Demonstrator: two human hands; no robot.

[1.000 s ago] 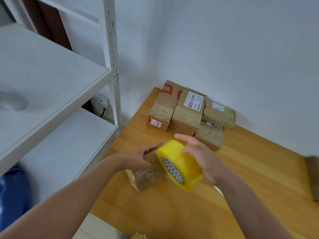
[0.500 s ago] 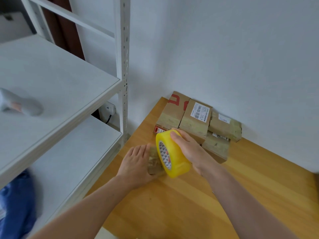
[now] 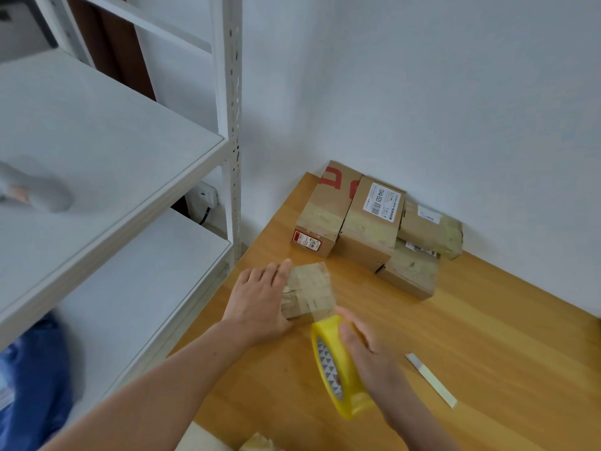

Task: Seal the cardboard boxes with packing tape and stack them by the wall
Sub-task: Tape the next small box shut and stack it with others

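The small cardboard box [image 3: 312,288] is sitting near the left edge of the surface [image 3: 487,336]. Its brown card is showing through cloudy, wrinkled tape. The left hand [image 3: 260,301] is lying on the box's left side and top, with its fingers [image 3: 279,271] straight and pressed together against the card.

At five o'clock from the box, the right hand [image 3: 367,349] is gripping the roll of yellow packing tape [image 3: 341,379], fingers curled over the glossy rim. The roll is standing on edge close against the box's near corner, and its white core is showing a pattern of small triangles.

At one o'clock, four sealed boxes [image 3: 370,229] are resting against the wall [image 3: 422,92]. Two longer ones are lying side by side, one printed in red and one bearing a white barcode label. Two smaller ones are stacked to their right. All are blocky and dull brown, banded with yellowish tape.

At four o'clock, a flat white strip [image 3: 431,379] is lying well apart from the roll. The surface is smooth, honey-coloured wood with long straight grain, running into a corner of the plain pale wall.

At nine o'clock, a white metal shelving unit [image 3: 113,157] is standing beside the surface, with matte boards and a perforated upright. A wall socket [image 3: 205,193] is showing behind it, and something blue and blurred [image 3: 32,369] is lying below.
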